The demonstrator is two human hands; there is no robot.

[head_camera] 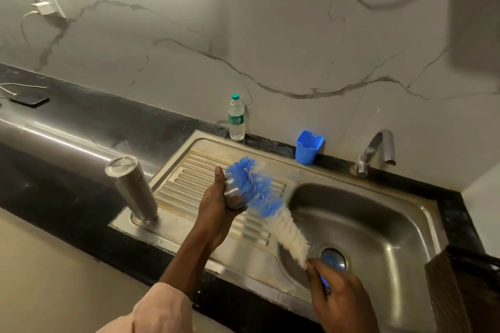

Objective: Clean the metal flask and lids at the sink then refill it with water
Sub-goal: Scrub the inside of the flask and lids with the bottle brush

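The lid (234,198) is held over the drainboard, gripped in the left hand (216,205), while the brush (266,202) lies against its rim; the right hand (338,294) is curled round the brush's blue handle above the sink (378,224). The flask (132,188) stands inverted on the drainboard's left corner, well apart. This looks like the lid-scrubbing step (no water runs from the tap (376,151)). Next, I judge, the lid needs turning against the bristles, then a rinse.
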